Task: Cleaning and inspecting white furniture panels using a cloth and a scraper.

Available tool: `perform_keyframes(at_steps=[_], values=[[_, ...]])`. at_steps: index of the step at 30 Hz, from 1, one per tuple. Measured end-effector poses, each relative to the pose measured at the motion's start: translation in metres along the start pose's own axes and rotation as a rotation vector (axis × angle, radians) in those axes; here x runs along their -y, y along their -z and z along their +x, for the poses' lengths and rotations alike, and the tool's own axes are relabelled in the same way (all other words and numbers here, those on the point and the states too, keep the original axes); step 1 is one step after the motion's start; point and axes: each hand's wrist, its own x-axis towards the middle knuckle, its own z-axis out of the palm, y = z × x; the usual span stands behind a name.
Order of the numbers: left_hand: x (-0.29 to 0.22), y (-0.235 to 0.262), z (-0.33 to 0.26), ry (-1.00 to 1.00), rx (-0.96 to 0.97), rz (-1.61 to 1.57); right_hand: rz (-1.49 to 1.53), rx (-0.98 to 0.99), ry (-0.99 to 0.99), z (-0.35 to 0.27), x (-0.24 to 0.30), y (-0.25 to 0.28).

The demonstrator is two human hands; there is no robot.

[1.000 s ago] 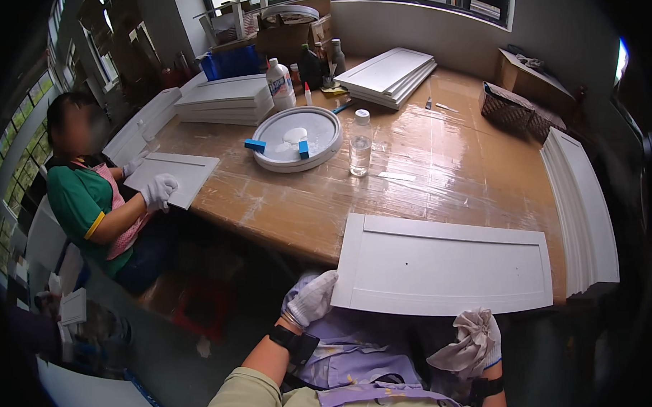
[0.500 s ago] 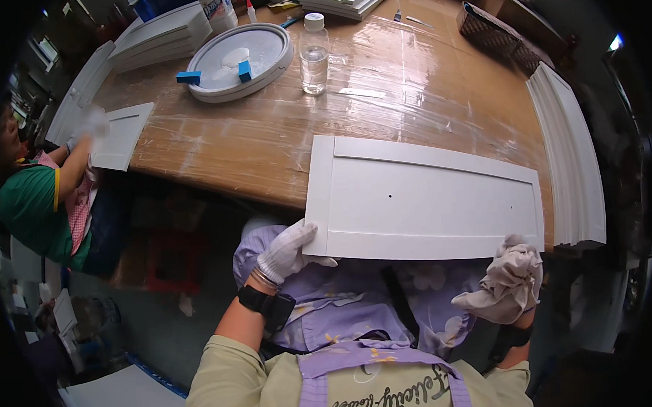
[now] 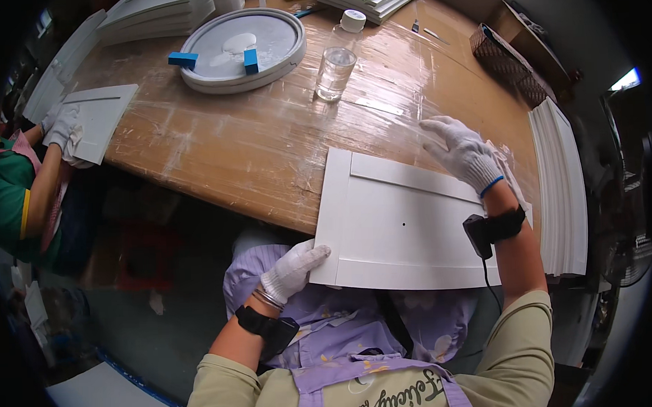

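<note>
A white recessed panel (image 3: 385, 246), with a small dark hole in its face, lies partly on the table and juts over the near edge above my lap. My left hand (image 3: 295, 269), in a white knitted glove, grips its near-left corner, thumb on top. Over the panel's far right part is my right hand (image 3: 459, 150), gloved too, fingers stretched out and apart toward the bottle. A pale crumpled cloth (image 3: 510, 165) shows just right of this hand, partly hidden by the hand and wrist. A clear bottle (image 3: 336, 68) with a white cap stands beyond the panel.
A round grey lid (image 3: 280, 67) bears white paste and two blue blocks. Stacked white panels (image 3: 561, 188) stand at the right edge, near a dark basket (image 3: 504, 59). At left a co-worker's gloved hands rest on another white panel (image 3: 106, 118). The wooden table (image 3: 216, 150) is film-covered.
My right hand has swung from the panel's near-right corner up over its far side, and no longer clutches the cloth. My left hand keeps its hold. The co-worker's hands have moved.
</note>
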Motion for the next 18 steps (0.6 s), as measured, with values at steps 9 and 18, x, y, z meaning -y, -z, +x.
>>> perform_keyframes(at_steps=[9,18], values=[[0.007,0.005,0.004,0.075,0.012,0.072,-0.185,0.156,-0.164,0.117,0.023,-0.052],[-0.005,0.006,0.006,0.111,0.044,0.121,-0.105,0.136,-0.086,0.116,0.029,-0.057]])
